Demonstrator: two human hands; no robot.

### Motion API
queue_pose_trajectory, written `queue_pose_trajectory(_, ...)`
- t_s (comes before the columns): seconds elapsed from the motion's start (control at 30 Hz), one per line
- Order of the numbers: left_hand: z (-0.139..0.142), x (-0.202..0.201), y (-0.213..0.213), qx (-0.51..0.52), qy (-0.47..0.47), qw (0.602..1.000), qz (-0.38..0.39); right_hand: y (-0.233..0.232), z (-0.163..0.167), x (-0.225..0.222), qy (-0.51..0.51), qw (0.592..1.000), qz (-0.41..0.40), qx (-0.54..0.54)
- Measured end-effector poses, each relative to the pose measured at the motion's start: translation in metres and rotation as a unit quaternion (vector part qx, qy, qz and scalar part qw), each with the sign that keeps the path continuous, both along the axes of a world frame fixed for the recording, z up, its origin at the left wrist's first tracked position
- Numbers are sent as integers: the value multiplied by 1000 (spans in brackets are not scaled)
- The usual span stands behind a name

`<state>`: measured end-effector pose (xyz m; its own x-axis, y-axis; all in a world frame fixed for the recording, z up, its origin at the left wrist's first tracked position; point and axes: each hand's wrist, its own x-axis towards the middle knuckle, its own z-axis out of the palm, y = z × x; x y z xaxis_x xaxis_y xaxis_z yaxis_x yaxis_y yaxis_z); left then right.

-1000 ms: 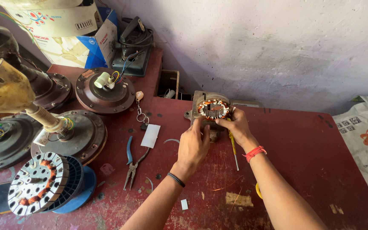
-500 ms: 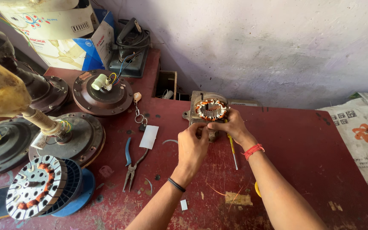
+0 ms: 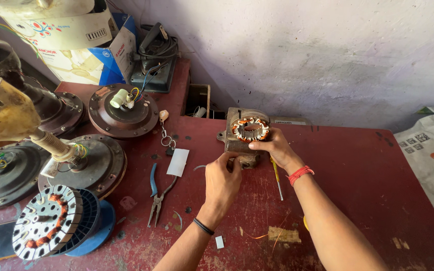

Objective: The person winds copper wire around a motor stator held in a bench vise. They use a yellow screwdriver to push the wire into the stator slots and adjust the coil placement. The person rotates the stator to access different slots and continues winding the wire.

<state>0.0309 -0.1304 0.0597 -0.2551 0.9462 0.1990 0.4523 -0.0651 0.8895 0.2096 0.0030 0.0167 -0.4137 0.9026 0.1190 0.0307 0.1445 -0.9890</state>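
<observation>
Worn dark-red metal workbench [image 3: 367, 170] stands against a stained whitewashed wall [image 3: 327, 55]. Small grey motor housing with an orange copper-wound stator ring [image 3: 249, 129] sits near the bench's back edge, ring face upward, axis vertical. Right hand [image 3: 273, 148] grips the housing's near right side. Left hand [image 3: 222, 178] is curled, fingertips pinching its lower front edge. Blue-handled pliers [image 3: 157, 193] lie left, apart; a yellow-handled screwdriver [image 3: 277, 176] lies just beside the right wrist.
</observation>
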Motion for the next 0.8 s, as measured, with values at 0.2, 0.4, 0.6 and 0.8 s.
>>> queue_pose_trajectory(0.2,2,0,-6,-16,-5,1000,-6,7,0,5,-20,1000,5,3)
queue_pose_trajectory(0.4,-1,1,-8,-33,-6,999,-14,3,-3,6,2,1000,-11,14)
queue_pose_trajectory(0.6,-5,1,-9,-73,0,997,-24,7,-12,9,-11,999,-26,21)
queue_pose_trajectory(0.8,-9,-2,-11,-7,5,1000,-29,12,-12,8,-62,996,-36,46)
